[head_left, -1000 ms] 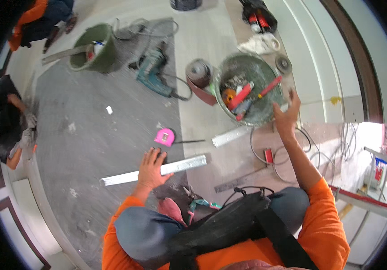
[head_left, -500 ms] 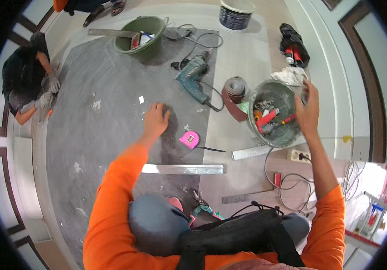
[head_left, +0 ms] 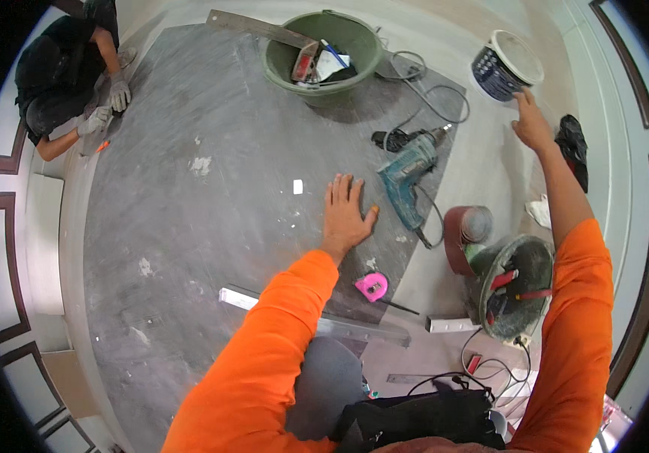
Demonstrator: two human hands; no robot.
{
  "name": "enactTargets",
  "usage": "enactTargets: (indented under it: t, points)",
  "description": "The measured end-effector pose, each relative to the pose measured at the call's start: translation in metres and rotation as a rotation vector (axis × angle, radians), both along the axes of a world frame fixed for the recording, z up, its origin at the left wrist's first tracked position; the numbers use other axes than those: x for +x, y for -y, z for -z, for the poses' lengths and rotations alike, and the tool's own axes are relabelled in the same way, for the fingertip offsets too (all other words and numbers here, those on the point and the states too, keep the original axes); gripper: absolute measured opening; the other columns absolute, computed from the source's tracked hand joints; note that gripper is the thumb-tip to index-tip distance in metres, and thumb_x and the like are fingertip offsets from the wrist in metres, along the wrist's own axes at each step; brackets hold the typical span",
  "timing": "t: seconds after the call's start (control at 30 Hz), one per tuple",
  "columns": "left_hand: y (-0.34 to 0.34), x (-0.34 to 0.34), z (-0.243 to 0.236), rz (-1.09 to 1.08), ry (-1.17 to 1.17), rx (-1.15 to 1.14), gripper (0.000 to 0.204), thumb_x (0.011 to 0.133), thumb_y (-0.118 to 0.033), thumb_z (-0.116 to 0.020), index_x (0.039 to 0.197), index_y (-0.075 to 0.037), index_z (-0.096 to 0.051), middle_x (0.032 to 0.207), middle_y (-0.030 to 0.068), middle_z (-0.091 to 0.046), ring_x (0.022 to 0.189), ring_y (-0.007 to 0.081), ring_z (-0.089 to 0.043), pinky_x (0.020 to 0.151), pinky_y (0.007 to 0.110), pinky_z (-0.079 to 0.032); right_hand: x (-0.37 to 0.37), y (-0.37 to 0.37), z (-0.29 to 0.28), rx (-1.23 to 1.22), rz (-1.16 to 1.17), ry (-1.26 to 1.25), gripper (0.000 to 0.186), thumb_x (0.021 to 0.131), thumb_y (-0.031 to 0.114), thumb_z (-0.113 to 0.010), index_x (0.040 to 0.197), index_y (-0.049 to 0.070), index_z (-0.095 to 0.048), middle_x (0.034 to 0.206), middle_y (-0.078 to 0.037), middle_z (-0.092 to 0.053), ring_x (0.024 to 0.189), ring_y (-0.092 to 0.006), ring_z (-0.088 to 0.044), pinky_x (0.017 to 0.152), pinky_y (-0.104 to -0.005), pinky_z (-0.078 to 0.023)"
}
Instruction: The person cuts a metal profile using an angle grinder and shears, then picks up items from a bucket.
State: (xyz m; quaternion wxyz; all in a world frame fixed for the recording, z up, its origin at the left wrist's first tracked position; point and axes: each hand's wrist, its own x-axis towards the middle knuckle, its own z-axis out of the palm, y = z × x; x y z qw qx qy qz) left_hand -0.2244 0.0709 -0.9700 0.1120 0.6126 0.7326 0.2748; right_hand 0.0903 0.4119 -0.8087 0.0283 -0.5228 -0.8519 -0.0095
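My left hand (head_left: 347, 214) presses flat on the grey board (head_left: 211, 219), palm down with fingers spread. A pink tape measure (head_left: 372, 287) lies just below it, and a teal power drill (head_left: 409, 177) to its right. My right hand (head_left: 533, 124) reaches far out at the right, thumb and fingers apart, nothing seen in its grasp. Its fingertips are at the lower edge of a dark-labelled tub with a white top (head_left: 499, 72); whether they touch it I cannot tell.
A green bucket (head_left: 278, 74) at the back holds tools, with a carpenter's square (head_left: 260, 29) across it. By my right arm, another bucket (head_left: 483, 283) holds tools beside a sandpaper roll (head_left: 456, 241). Metal bars (head_left: 362, 330) lie near my knee. A gloved co-worker (head_left: 64, 75) crouches at far left.
My right hand has left the bucket of tools and stretched out to the tub. My left hand has gone from curled to flat on the board. The view has shifted.
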Motion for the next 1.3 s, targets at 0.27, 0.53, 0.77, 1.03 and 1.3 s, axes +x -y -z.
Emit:
enactTargets:
  t: [0.27, 0.53, 0.77, 1.03, 1.3]
  points:
    - [-0.017, 0.004, -0.01, 0.021, 0.022, -0.14, 0.076, 0.085, -0.044, -0.067, 0.145, -0.004, -0.043, 0.151, 0.0228, -0.037, 0.147, 0.0435, -0.025, 0.123, 0.056, -0.015, 0.037, -0.137, 0.042, -0.02, 0.109, 0.1, 0.042, 0.08, 0.003, -0.066, 0.121, 0.003, -0.066, 0.157, -0.028, -0.031, 0.137, -0.0449, -0.045, 0.114, -0.0459, -0.04]
    - [-0.011, -0.006, -0.007, 0.027, 0.052, -0.18, 0.078, 0.085, -0.046, -0.067, 0.147, -0.005, -0.04, 0.153, 0.0231, -0.035, 0.149, 0.0433, -0.021, 0.123, 0.057, -0.014, 0.03, -0.085, 0.025, -0.058, -0.105, -0.019, 0.036, 0.086, -0.001, -0.063, 0.122, 0.002, -0.064, 0.132, -0.026, -0.049, 0.121, -0.0442, -0.054, 0.105, -0.0454, -0.045]
    - [-0.02, 0.0, -0.014, 0.063, 0.066, -0.234, 0.078, 0.087, -0.046, -0.066, 0.147, -0.004, -0.042, 0.157, 0.0224, -0.033, 0.151, 0.0411, -0.02, 0.124, 0.055, -0.01, 0.019, 0.133, -0.02, -0.219, 0.128, -0.224, 0.031, 0.09, 0.012, -0.069, 0.12, 0.004, -0.064, 0.13, -0.018, -0.056, 0.109, -0.0407, -0.063, 0.092, -0.047, -0.052]
    - [-0.017, 0.005, 0.002, 0.052, -0.1, -0.142, 0.078, 0.086, -0.044, -0.07, 0.147, -0.004, -0.042, 0.154, 0.0237, -0.036, 0.148, 0.0423, -0.024, 0.122, 0.057, -0.015, -0.012, 0.247, -0.045, -0.306, 0.056, -0.337, 0.022, 0.09, 0.012, -0.065, 0.111, 0.007, -0.063, 0.132, -0.015, -0.058, 0.114, -0.0378, -0.062, 0.093, -0.0447, -0.054]
    - [-0.015, 0.007, 0.011, 0.083, -0.19, -0.072, 0.076, 0.09, -0.047, -0.065, 0.147, -0.003, -0.041, 0.152, 0.024, -0.038, 0.146, 0.0437, -0.028, 0.121, 0.056, -0.017, 0.05, 0.204, -0.043, -0.111, 0.155, -0.366, 0.013, 0.088, 0.006, -0.064, 0.1, 0.006, -0.068, 0.107, -0.017, -0.071, 0.101, -0.0368, -0.067, 0.082, -0.048, -0.054]
